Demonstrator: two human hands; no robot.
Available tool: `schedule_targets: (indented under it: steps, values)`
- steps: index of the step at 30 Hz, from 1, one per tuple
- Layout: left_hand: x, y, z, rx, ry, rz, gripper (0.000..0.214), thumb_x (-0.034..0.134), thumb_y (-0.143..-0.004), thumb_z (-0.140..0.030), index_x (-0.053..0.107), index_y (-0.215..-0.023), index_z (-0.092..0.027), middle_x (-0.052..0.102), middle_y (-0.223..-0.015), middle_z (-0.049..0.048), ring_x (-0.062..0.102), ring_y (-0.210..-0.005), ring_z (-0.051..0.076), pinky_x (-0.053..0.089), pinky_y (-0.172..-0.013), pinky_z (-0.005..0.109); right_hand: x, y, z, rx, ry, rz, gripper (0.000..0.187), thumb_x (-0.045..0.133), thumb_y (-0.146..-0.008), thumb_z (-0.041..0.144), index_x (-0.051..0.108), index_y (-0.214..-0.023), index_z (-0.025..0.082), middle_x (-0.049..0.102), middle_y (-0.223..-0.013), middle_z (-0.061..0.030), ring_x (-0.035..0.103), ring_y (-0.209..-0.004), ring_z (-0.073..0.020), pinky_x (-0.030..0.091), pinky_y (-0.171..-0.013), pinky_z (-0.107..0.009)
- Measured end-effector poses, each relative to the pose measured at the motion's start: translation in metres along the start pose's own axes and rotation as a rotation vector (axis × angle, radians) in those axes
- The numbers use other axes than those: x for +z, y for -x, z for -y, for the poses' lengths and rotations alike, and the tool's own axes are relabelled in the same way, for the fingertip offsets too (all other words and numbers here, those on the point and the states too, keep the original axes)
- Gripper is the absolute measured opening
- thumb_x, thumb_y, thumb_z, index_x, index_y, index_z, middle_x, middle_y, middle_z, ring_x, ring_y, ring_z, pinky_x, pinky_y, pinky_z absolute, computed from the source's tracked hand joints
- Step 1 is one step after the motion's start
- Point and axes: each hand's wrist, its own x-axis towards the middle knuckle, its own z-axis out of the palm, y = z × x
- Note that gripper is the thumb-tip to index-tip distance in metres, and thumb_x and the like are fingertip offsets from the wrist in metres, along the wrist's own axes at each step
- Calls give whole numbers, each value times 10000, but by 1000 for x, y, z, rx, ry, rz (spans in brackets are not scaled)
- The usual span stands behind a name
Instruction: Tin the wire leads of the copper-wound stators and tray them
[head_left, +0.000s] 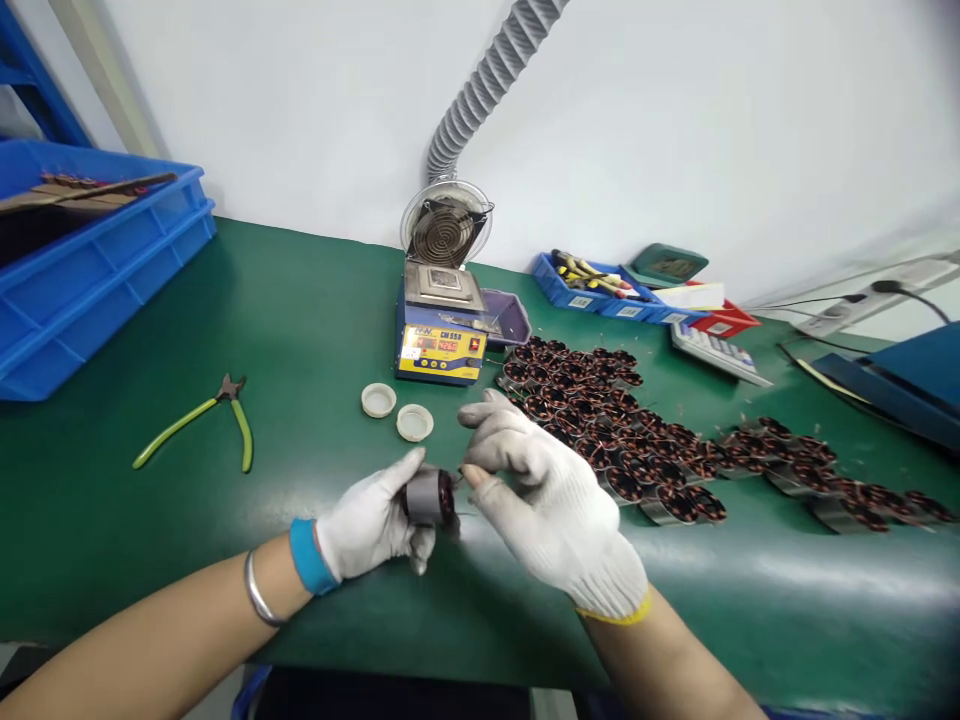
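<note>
- Two gloved hands work just inside the near edge of the green counter, with a strip of bare green between them and that edge.
- The left hand has its fingers wrapped round a grey metal cylinder, held on its side with the dark winding at one end facing right.
- The right hand is raised beside that end, thumb and forefinger tips close to the winding; from where I stand, I cannot tell whether they pinch a wire.
- Pliers with green handles lie spread to the left of the hands, well apart from them, a wide stretch of counter around.
- Two small pale cups, the left one and the right one, sit just beyond the left hand, rims nearly touching.
- To the right, many copper-wound cylinders stand crowded together, leaving the right hand less sideways room; their rows run out towards the right.
- Past the cups stands a machine with a yellow front, a purple tray beside it.
- Farther back, a blue crate takes the left side, and small blue bins line the wall.
- A ribbed grey duct drops behind the machine to a round fan.
</note>
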Motion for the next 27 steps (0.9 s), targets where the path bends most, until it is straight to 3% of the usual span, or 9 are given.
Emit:
schedule_targets:
  steps: [3, 5, 7, 10, 13, 19, 23, 25, 27]
  values:
    - [10, 5, -2, 305, -61, -220, 463, 738, -736, -548, 576, -953, -173, 622, -705, -1, 550, -480, 112, 507, -458, 244, 8, 6, -26, 295, -386, -216, 191, 618, -800, 238, 520, -636, 222, 599, -676, -13, 656, -980, -243, 518, -934, -449]
    - [14, 7, -3, 397, -96, -320, 462, 752, -732, -521, 553, -982, -187, 599, -734, -20, 573, -535, 118, 532, -528, 270, 13, 12, -42, 430, -643, -439, 218, 648, -781, 345, 517, -649, 231, 596, -667, -6, 670, -939, -236, 541, -910, -457]
    - [14, 8, -4, 419, -106, -382, 497, 766, -714, -524, 531, -1002, -194, 588, -744, -29, 587, -562, 121, 537, -568, 286, 17, 20, -50, 503, -724, -565, 230, 678, -758, 406, 545, -677, 236, 626, -698, -10, 676, -928, -227, 549, -902, -454]
    - [12, 6, -5, 423, -84, -401, 553, 781, -680, -556, 505, -989, -189, 579, -767, -27, 586, -572, 121, 529, -566, 289, 23, 33, -44, 543, -552, -424, 143, 714, -749, 349, 663, -775, 218, 703, -852, -63, 666, -1010, -242, 547, -899, -412]
    - [11, 5, -3, 423, -72, -381, 577, 790, -658, -575, 493, -964, -186, 561, -771, -29, 573, -569, 123, 527, -544, 295, 29, 38, -31, 404, -280, -245, 108, 685, -763, 269, 717, -842, 202, 715, -947, -91, 646, -1071, -256, 541, -902, -387]
    - [12, 6, -1, 387, -18, -342, 419, 772, -739, -443, 512, -951, -191, 593, -802, -12, 606, -625, 148, 552, -633, 341, 28, 30, -29, 142, 42, -236, 127, 569, -840, 179, 651, -756, 227, 701, -806, -27, 672, -957, -223, 450, -1033, -503]
    - [6, 7, -17, 330, 274, -237, 165, 635, -837, -317, 563, -785, -177, 636, -820, 37, 653, -805, 208, 557, -773, 384, 17, 18, -11, 20, 131, -194, 138, 562, -836, 151, 598, -727, 228, 666, -755, -14, 661, -985, -228, 352, -1109, -557]
    - [2, 8, -24, 318, 331, -215, 320, 596, -852, -351, 508, -601, -174, 624, -717, 45, 640, -728, 188, 550, -706, 324, 12, 9, 5, -26, 81, -87, 153, 557, -846, 139, 585, -724, 225, 671, -785, -21, 646, -1026, -222, 330, -1132, -540]
    - [1, 8, -23, 208, 217, -158, 404, 617, -837, -432, 505, -550, -172, 600, -630, 39, 610, -619, 172, 533, -621, 296, 8, 0, 18, -52, -41, 31, 144, 551, -851, 133, 579, -738, 219, 677, -833, -33, 638, -1042, -212, 362, -1123, -494]
